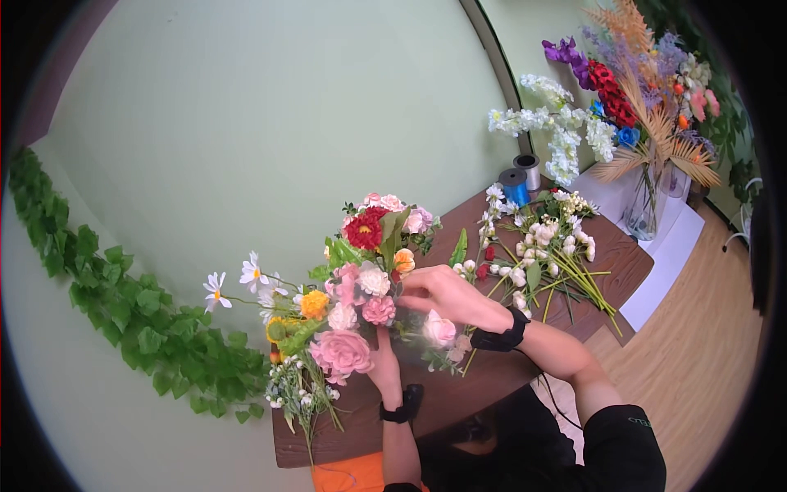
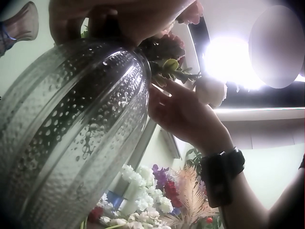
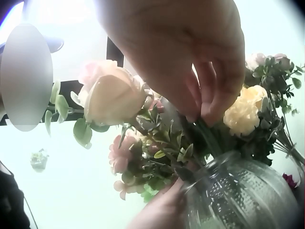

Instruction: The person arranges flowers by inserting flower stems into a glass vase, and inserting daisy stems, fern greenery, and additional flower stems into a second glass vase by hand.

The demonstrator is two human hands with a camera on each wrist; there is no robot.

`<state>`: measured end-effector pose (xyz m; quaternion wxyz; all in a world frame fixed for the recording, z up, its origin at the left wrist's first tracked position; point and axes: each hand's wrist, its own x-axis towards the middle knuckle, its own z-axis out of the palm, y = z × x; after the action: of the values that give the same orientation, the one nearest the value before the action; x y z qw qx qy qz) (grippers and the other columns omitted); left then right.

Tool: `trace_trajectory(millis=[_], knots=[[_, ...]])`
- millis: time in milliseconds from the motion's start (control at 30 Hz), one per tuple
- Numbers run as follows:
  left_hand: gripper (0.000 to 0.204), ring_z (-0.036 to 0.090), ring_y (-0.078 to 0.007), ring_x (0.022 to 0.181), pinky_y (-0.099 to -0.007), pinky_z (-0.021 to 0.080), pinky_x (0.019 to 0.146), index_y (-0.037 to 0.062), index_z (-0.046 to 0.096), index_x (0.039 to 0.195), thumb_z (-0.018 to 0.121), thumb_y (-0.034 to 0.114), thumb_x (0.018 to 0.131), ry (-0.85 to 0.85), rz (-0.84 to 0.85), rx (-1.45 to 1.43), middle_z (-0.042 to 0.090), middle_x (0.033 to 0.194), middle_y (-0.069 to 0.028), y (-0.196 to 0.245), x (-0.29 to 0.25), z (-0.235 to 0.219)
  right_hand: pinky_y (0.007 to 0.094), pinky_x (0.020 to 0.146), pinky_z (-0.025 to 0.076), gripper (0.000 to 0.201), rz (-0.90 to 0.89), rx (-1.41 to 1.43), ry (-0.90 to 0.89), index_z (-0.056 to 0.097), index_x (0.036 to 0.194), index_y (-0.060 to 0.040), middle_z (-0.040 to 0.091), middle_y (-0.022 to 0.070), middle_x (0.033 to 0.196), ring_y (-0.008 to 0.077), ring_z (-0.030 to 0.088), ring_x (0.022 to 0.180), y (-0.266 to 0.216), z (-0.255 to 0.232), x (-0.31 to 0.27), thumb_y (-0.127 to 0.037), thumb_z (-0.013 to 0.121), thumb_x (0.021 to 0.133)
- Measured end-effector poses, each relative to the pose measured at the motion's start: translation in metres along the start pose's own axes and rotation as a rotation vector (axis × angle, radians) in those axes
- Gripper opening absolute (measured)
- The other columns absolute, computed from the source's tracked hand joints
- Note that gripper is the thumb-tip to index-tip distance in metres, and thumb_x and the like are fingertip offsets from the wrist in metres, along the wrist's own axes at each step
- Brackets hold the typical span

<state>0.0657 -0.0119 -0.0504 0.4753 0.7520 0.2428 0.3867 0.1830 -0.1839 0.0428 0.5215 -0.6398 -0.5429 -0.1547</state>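
A ribbed clear glass vase (image 2: 76,133) (image 3: 238,195) stands tilted in both wrist views, with flower stems at its mouth. My left hand (image 1: 385,366) (image 2: 138,21) (image 3: 159,210) grips around its neck, partly hidden by blooms. Above the mouth, my right hand (image 1: 451,295) (image 2: 183,112) (image 3: 186,57) pinches green stems (image 3: 207,138) between thumb and fingertips. Around the hands are a large pink rose (image 1: 344,353), a dark red flower (image 1: 365,228), an orange flower (image 1: 314,304) and a pale pink rose (image 1: 438,330) (image 3: 114,98).
Loose white flowers (image 1: 541,238) with long stems lie on the brown table (image 1: 484,385) at right, near blue (image 1: 515,187) and silver (image 1: 527,170) spools. Farther right stands another filled glass vase (image 1: 643,205). Small white blooms (image 1: 305,398) hang at the table's left edge.
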Motion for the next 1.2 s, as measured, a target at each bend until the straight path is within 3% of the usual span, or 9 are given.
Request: trace_trajectory(millis=[333,400,433,733,800,933,1000,1133,1200], knots=[[0.062,0.039,-0.0296,0.132,-0.0387,0.025,0.112,-0.0081,0.042,0.136,0.066,0.026,0.091,0.047,-0.044,0.063,0.041,0.145,-0.0194,-0.016,0.003,0.003,0.0383,0.067,0.048,0.014,-0.122,-0.011,0.011,0.066,0.095,0.0019,0.063,0.0153,0.088,0.0322,0.062,0.077,0.002,0.001,0.001,-0.008,0.065,0.085],[0.045,0.055,-0.0257,0.084,-0.0371,0.044,0.080,-0.0090,0.058,0.103,0.065,0.034,0.090,0.211,0.201,0.149,0.062,0.094,-0.0158,-0.014,0.003,0.009,0.0368,0.067,0.049,0.014,-0.085,-0.017,0.101,0.066,0.096,0.0016,0.063,0.0142,0.087,0.0305,0.062,0.076,-0.007,-0.007,0.005,-0.008,0.065,0.086],[0.045,0.055,-0.0257,0.084,-0.0371,0.044,0.080,-0.0090,0.058,0.103,0.065,0.034,0.090,0.214,0.202,0.149,0.062,0.094,-0.0158,-0.013,0.003,0.009,0.0353,0.067,0.049,0.014,-0.048,-0.022,0.189,0.067,0.097,0.0013,0.062,0.0131,0.087,0.0289,0.063,0.075,-0.012,-0.012,0.007,-0.008,0.065,0.086],[0.044,0.055,-0.0247,0.086,-0.0373,0.045,0.080,-0.0094,0.058,0.104,0.066,0.031,0.090,0.231,0.227,0.136,0.062,0.094,-0.0153,-0.009,0.002,0.008,0.0318,0.065,0.050,0.009,-0.078,-0.066,0.557,0.066,0.092,0.0050,0.065,0.0116,0.089,0.0213,0.063,0.073,-0.038,-0.044,0.012,-0.001,0.064,0.086],[0.068,0.039,-0.0311,0.133,-0.0387,0.025,0.112,-0.0071,0.042,0.138,0.066,0.035,0.090,0.042,-0.027,0.114,0.040,0.146,-0.0202,-0.012,0.004,0.001,0.0305,0.064,0.049,0.010,-0.116,-0.166,0.696,0.065,0.094,0.0053,0.064,0.0119,0.087,0.0205,0.062,0.071,-0.038,-0.056,0.010,-0.001,0.064,0.087],[0.069,0.039,-0.0313,0.133,-0.0387,0.026,0.111,-0.0071,0.041,0.138,0.066,0.035,0.091,0.034,-0.021,0.112,0.040,0.147,-0.0201,-0.017,0.004,0.003,0.0237,0.061,0.048,0.012,0.046,0.076,0.572,0.064,0.097,0.0056,0.061,0.0082,0.089,0.0120,0.059,0.069,-0.035,-0.062,-0.001,-0.004,0.059,0.093],[0.042,0.055,-0.0228,0.080,-0.0367,0.045,0.076,-0.0080,0.058,0.101,0.064,0.032,0.092,0.201,0.151,0.144,0.062,0.088,-0.0128,-0.018,0.003,0.010,0.0229,0.062,0.051,0.013,0.012,0.165,0.485,0.065,0.099,0.0067,0.060,0.0078,0.089,0.0111,0.063,0.070,-0.036,-0.059,-0.001,-0.002,0.057,0.094],[0.042,0.056,-0.0232,0.081,-0.0365,0.045,0.077,-0.0077,0.058,0.102,0.063,0.033,0.092,0.202,0.169,0.083,0.062,0.089,-0.0136,-0.011,0.002,0.010,0.0241,0.062,0.053,0.013,-0.023,0.075,0.391,0.065,0.100,0.0068,0.064,0.0090,0.083,0.0122,0.066,0.070,-0.040,-0.046,0.002,-0.002,0.062,0.090],[0.061,0.042,-0.0296,0.131,-0.0384,0.028,0.111,-0.0070,0.045,0.135,0.066,0.030,0.091,0.039,0.003,0.058,0.045,0.143,-0.0195,-0.008,0.003,0.003,0.0252,0.063,0.054,0.013,-0.019,0.050,0.365,0.066,0.098,0.0064,0.067,0.0107,0.084,0.0138,0.068,0.072,-0.039,-0.034,0.003,-0.003,0.064,0.089]])
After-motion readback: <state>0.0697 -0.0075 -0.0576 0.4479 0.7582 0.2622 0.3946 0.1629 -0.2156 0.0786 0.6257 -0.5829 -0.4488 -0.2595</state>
